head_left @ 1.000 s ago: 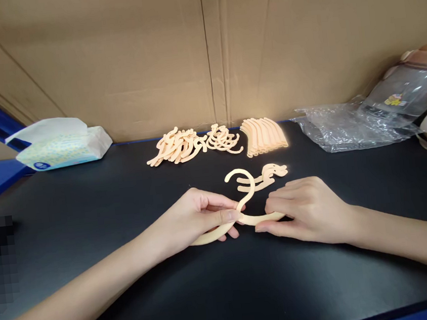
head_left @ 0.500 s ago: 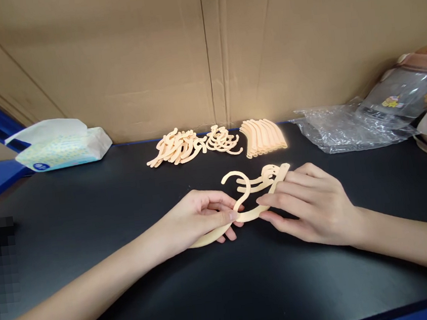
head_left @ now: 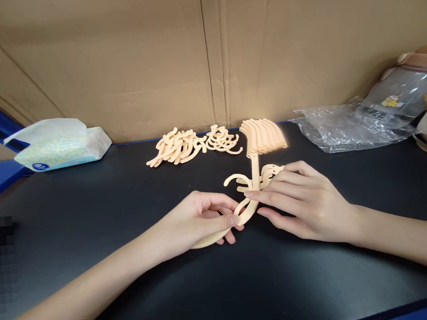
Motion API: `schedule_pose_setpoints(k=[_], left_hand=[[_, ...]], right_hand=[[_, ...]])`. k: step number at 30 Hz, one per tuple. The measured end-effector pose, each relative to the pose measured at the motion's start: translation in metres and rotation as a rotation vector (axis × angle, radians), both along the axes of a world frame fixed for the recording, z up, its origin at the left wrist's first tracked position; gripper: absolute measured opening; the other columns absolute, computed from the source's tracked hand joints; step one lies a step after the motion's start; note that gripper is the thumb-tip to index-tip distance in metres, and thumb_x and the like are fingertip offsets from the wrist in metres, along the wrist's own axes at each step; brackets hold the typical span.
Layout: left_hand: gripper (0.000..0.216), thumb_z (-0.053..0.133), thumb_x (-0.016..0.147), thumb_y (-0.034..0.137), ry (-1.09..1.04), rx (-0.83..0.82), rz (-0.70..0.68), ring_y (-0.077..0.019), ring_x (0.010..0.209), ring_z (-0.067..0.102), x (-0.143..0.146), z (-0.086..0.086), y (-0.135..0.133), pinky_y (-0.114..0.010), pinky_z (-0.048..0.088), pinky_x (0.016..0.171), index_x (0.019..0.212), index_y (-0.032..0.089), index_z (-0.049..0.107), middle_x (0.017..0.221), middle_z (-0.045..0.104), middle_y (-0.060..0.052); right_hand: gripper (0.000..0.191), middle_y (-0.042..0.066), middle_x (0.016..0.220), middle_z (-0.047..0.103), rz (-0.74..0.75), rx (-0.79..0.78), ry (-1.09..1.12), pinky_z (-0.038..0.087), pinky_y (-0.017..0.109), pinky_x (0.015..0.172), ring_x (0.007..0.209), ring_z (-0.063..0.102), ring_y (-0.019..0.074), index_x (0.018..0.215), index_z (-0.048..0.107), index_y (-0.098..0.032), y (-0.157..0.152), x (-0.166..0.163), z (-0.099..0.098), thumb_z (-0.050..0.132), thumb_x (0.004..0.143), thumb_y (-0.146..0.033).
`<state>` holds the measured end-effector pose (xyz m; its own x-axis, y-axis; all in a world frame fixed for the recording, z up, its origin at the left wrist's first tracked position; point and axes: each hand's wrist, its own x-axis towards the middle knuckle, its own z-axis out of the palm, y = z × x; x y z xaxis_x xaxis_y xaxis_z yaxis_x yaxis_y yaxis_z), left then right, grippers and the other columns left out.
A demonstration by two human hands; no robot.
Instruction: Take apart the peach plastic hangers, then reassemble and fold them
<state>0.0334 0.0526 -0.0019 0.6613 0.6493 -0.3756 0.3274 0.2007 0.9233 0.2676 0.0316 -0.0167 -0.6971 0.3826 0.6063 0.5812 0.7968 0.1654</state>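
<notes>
A small peach plastic hanger (head_left: 242,212) lies on the black tabletop (head_left: 126,199) between my hands. My left hand (head_left: 200,220) pinches its left arm near the middle joint. My right hand (head_left: 302,201) holds its right arm, which now stands folded up and points away from me (head_left: 254,168). The hook (head_left: 234,180) curls behind the joint. Another small peach piece (head_left: 271,171) lies just behind my right fingers.
Along the back lie a heap of peach hook parts (head_left: 192,144) and a neat row of arm parts (head_left: 264,135). A tissue pack (head_left: 59,144) sits back left. Crumpled clear plastic (head_left: 339,126) and a water bottle (head_left: 408,88) lie back right. A cardboard wall (head_left: 205,49) closes the rear.
My right hand has swung the hanger's right arm from lying flat up to pointing away from me. My left hand has stayed in place on the left arm.
</notes>
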Motion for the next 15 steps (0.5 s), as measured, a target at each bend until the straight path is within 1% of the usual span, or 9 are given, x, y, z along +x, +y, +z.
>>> schedule_pose_setpoints(k=[5,7,9,11,13,15], left_hand=[[0.023,0.060,0.088,0.034,0.046,0.063,-0.049,-0.0114,0.073,0.065,0.000,0.000,-0.002,-0.020,0.049,0.064,0.101,0.016,0.067,0.092,0.068,-0.003],[0.024,0.058,0.089,0.035,0.091,0.158,-0.083,-0.0111,0.069,0.064,0.000,0.000,-0.004,-0.020,0.049,0.062,0.102,0.017,0.067,0.089,0.067,-0.002],[0.023,0.054,0.090,0.034,0.168,0.377,-0.129,-0.0096,0.062,0.060,0.000,0.000,-0.008,-0.019,0.046,0.057,0.102,0.018,0.067,0.079,0.064,0.000],[0.024,0.051,0.091,0.033,0.257,0.686,-0.200,-0.0088,0.056,0.054,0.000,-0.001,-0.011,-0.020,0.041,0.054,0.101,0.019,0.067,0.070,0.060,0.002],[0.027,0.050,0.093,0.035,0.313,0.975,-0.289,-0.0105,0.060,0.054,-0.001,-0.003,-0.012,-0.022,0.039,0.056,0.104,0.018,0.067,0.073,0.061,0.001],[0.030,0.049,0.094,0.038,0.338,1.165,-0.371,-0.0134,0.070,0.059,-0.002,-0.006,-0.011,-0.024,0.039,0.059,0.107,0.017,0.065,0.083,0.065,-0.003]], right_hand=[[0.021,0.003,0.097,0.075,0.026,-0.031,-0.040,0.043,0.034,0.083,0.086,0.065,0.0150,0.110,0.067,-0.017,0.002,0.000,-0.001,0.054,0.094,-0.023],[0.023,0.004,0.096,0.075,0.038,-0.046,-0.053,0.043,0.035,0.083,0.087,0.065,0.0158,0.111,0.067,-0.017,0.002,0.001,-0.002,0.054,0.094,-0.024],[0.023,0.004,0.093,0.074,0.043,-0.072,-0.044,0.044,0.035,0.082,0.086,0.064,0.0160,0.109,0.068,-0.017,0.002,0.001,-0.002,0.053,0.094,-0.026],[0.023,0.005,0.091,0.074,0.043,-0.107,-0.017,0.045,0.034,0.080,0.084,0.064,0.0159,0.104,0.069,-0.017,0.001,0.001,-0.001,0.052,0.095,-0.029],[0.024,0.005,0.087,0.074,0.036,-0.143,0.013,0.044,0.033,0.080,0.083,0.064,0.0159,0.099,0.070,-0.017,0.001,0.001,-0.001,0.051,0.096,-0.031],[0.024,0.004,0.086,0.073,0.023,-0.179,0.037,0.044,0.033,0.079,0.082,0.063,0.0163,0.094,0.070,-0.017,0.001,0.001,-0.001,0.052,0.096,-0.032]])
